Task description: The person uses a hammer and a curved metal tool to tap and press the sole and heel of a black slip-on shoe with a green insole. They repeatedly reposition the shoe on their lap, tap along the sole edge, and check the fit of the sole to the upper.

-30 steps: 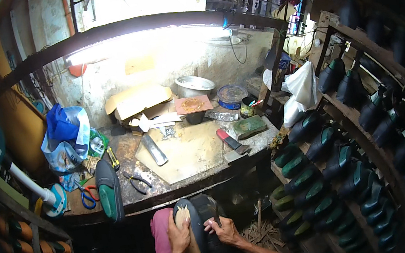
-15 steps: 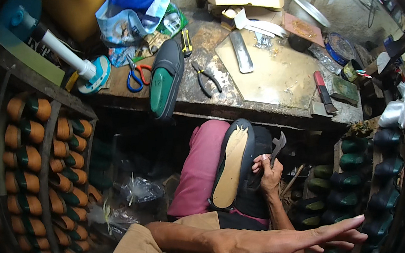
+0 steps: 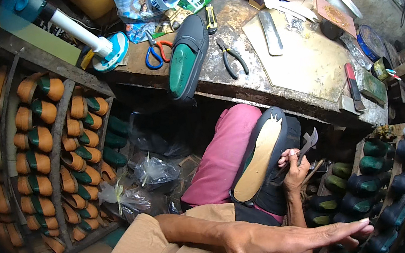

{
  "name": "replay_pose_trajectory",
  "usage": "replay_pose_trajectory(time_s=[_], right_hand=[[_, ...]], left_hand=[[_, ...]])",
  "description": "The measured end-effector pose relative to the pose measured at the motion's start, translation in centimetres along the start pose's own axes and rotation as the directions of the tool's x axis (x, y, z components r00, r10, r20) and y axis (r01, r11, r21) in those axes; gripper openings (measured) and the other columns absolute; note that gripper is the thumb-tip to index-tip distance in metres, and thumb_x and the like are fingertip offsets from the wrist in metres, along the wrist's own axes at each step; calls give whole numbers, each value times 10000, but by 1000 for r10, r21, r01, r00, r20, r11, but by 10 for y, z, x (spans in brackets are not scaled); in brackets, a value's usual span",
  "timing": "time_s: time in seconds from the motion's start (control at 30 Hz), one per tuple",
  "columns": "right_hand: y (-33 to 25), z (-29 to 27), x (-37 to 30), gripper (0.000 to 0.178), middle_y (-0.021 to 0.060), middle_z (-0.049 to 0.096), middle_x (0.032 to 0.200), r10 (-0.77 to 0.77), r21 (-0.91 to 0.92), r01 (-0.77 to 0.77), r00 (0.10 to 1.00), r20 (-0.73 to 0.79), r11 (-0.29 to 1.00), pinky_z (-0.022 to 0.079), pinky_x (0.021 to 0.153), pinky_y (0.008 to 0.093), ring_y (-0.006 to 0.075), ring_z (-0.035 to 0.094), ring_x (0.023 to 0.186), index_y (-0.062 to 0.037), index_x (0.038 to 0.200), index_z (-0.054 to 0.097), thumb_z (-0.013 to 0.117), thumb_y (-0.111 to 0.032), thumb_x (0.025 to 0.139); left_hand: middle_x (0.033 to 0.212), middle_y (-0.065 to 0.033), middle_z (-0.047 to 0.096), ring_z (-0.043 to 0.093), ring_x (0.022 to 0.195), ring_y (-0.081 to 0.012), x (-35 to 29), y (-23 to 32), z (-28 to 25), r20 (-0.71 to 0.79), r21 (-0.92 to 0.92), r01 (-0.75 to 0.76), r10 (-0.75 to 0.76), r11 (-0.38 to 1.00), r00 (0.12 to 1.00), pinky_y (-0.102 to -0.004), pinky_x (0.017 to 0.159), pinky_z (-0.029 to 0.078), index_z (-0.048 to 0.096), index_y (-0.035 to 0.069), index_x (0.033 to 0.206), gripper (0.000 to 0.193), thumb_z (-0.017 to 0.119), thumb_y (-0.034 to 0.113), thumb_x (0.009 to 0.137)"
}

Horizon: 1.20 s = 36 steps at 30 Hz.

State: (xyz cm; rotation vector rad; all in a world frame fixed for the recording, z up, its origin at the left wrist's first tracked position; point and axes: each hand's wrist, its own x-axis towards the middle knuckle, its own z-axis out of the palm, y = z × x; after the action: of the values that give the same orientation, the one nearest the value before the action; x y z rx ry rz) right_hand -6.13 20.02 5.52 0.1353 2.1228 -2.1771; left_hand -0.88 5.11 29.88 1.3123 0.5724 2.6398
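Observation:
An upturned dark shoe (image 3: 251, 143) lies across my lap, its tan insole board (image 3: 259, 162) facing up and small pointed pleats at its toe end. Just right of it, my right hand (image 3: 294, 169) is closed round lasting pincers (image 3: 308, 143), a dark metal tool with a curved, beak-like head standing clear of the shoe. My left hand (image 3: 284, 243) reaches across low in front of me, fingers stretched out to the right and nothing visible in them. It passes in front of the right forearm, and its palm is hidden. The heel end of the shoe points toward me.
On the bench stand a dark shoe with green lining (image 3: 187, 59), scissors (image 3: 155, 50), pliers (image 3: 232, 58), a yellow cutter (image 3: 211, 19), a metal shoehorn-like strip (image 3: 270, 33) and a red-handled knife (image 3: 354, 87). Racks of orange shoes (image 3: 36, 164) and dark shoes (image 3: 363, 184) flank me.
The whole view has shifted, so bench and racks sit differently in it. My left hand stays stretched out, and the pincers in my right hand have turned slightly.

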Motion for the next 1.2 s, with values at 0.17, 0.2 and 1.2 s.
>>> replay_pose_trajectory(time_s=[0.17, 0.2, 1.2], right_hand=[[-4, 2, -1, 244, 92, 741, 914, 12, -17, -13, 1000, -28, 1000, 594, 653, 293, 139, 715, 726, 21, 1040, 701, 617, -153, 1190], [-9, 2, -2, 237, 102, 745, 925, 24, -23, -24, 1000, -10, 999, 600, 659, 296, 148, 719, 728, 24, 1039, 698, 619, -142, 1189], [-188, 4, 78, 519, 278, 562, 708, 442, -624, 679, 457, 772, 387, 461, 597, 523, 486, 493, 627, 75, 811, 602, 785, -317, 1097]], left_hand=[[1858, -351, 182, 270, 1711, -477, -4, -8, 8, 3, -2, -63, 63, 998, 998, -577, 1352, 309, 62, -152, 1782, 1683, 894, 861, 726], [1853, -362, 183, 269, 1708, -492, -5, -11, 9, 14, -4, -72, 72, 997, 997, -583, 1349, 313, 67, -160, 1778, 1672, 871, 879, 744], [1672, -130, 513, 491, 1466, -375, -154, -22, -107, -755, 502, 813, 310, -293, 578, -567, 1211, 383, 554, 42, 1629, 934, 913, 454, 872]])
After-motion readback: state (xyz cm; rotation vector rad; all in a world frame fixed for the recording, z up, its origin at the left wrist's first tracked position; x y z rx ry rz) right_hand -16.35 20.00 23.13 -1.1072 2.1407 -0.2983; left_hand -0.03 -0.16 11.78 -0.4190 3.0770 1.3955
